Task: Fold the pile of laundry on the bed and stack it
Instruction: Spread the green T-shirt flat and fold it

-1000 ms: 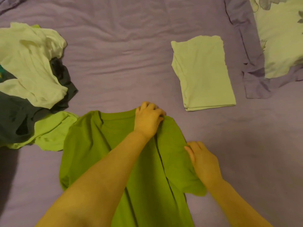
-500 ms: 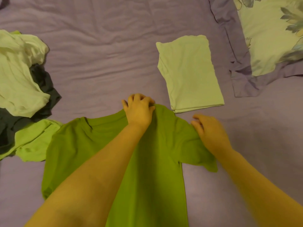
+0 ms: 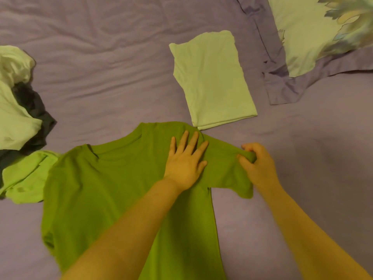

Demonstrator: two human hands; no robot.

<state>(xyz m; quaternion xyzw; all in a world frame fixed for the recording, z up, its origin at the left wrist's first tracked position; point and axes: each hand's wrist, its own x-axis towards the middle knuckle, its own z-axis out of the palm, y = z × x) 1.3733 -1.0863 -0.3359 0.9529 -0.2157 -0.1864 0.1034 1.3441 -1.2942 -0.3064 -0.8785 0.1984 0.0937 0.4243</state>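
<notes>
A green T-shirt [image 3: 113,188] lies spread on the purple bed sheet [image 3: 105,77], its collar towards the far side. My left hand [image 3: 185,160] presses flat on the shirt's right shoulder with straight, spread fingers. My right hand [image 3: 257,166] pinches the edge of the right sleeve, which is stretched out to the right. Just beyond the shirt's shoulder lies a folded pale green garment [image 3: 212,79]. The unfolded laundry pile [image 3: 18,110] sits at the left edge, with pale green, dark and bright green pieces.
A pillow [image 3: 314,37] with a floral print and a purple border lies at the far right. Bare sheet stretches to the right of my right arm and beyond the shirt towards the far left.
My left hand has gone from curled at the collar to flat on the shoulder. My right hand has drawn the sleeve out to the right and now pinches its edge. The view shifted right.
</notes>
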